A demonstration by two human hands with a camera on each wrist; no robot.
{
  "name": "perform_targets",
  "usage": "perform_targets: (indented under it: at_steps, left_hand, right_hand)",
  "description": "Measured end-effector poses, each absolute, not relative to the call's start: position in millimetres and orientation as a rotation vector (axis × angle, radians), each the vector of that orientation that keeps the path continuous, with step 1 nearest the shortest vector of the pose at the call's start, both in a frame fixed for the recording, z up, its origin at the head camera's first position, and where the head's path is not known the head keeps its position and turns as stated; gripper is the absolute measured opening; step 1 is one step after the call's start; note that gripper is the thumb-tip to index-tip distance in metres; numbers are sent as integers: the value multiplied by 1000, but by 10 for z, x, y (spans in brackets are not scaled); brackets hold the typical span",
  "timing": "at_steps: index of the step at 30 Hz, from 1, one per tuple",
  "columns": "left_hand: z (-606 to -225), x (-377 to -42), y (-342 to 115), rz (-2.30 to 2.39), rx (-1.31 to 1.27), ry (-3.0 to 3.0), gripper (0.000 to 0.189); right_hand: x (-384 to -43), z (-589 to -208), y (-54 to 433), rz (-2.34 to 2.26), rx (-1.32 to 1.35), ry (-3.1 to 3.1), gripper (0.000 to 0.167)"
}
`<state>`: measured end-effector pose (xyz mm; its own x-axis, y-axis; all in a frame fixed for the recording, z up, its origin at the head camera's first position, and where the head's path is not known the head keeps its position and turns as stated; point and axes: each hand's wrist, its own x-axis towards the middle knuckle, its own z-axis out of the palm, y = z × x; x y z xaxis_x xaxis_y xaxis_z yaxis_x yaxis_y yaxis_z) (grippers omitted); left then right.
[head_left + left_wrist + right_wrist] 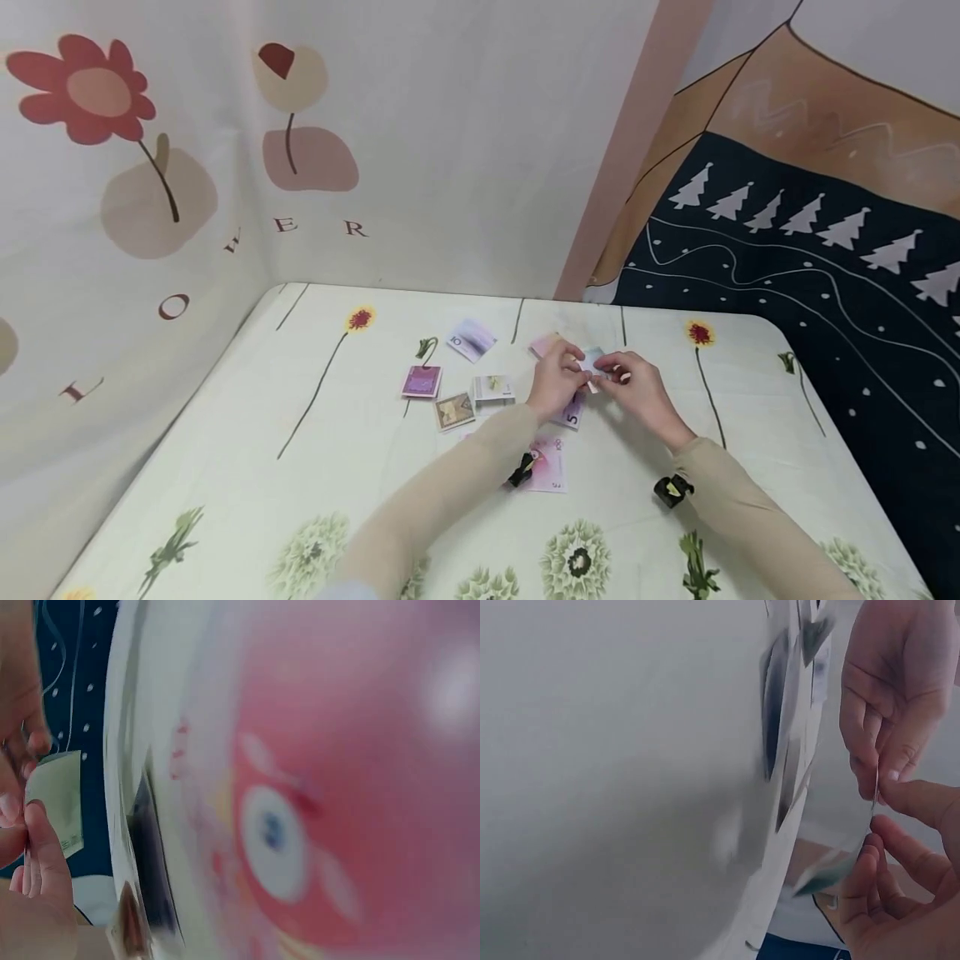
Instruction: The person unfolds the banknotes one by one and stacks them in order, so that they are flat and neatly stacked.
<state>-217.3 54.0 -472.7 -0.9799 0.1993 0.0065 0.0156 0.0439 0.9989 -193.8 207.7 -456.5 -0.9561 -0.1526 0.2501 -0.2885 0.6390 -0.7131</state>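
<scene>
Over the cluster of paper notes, both hands meet at one pale blue-green banknote (592, 360). The left hand (557, 385) pinches its left side with thumb and fingertips. At the other side, the right hand (637, 390) pinches it as well. In the left wrist view the banknote (60, 799) looks pale green and stands off the table; in the right wrist view the banknote (829, 876) is seen nearly edge-on and bent. Below the hands lies a purple note marked 5 (572, 414). A pink note (542, 345) lies just behind the left hand, partly covered.
A pink-red note (551, 467) lies under the left forearm. To the left are a lilac note marked 10 (471, 339), a purple note (422, 382), a brown note (454, 412) and a folded grey-white note (493, 388). A flowered cloth (315, 467) covers the table.
</scene>
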Motion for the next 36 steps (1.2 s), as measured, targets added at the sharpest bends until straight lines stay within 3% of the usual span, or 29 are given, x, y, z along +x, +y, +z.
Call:
perform_targets:
  at_steps: [21, 26, 36]
  left_hand:
    - [-4572, -1829, 168, 2190, 355, 1901, 29]
    - [-4424, -1723, 104, 2205, 352, 1877, 28]
    - [-4653, -1755, 121, 2241, 271, 1868, 32]
  right_hand:
    - [-1702, -4444, 1876, 1611, 451, -2707, 24]
    - [-1658, -4441, 1871, 1721, 450, -2675, 33]
    - [-1610, -4451, 1877, 1854, 495, -2654, 49]
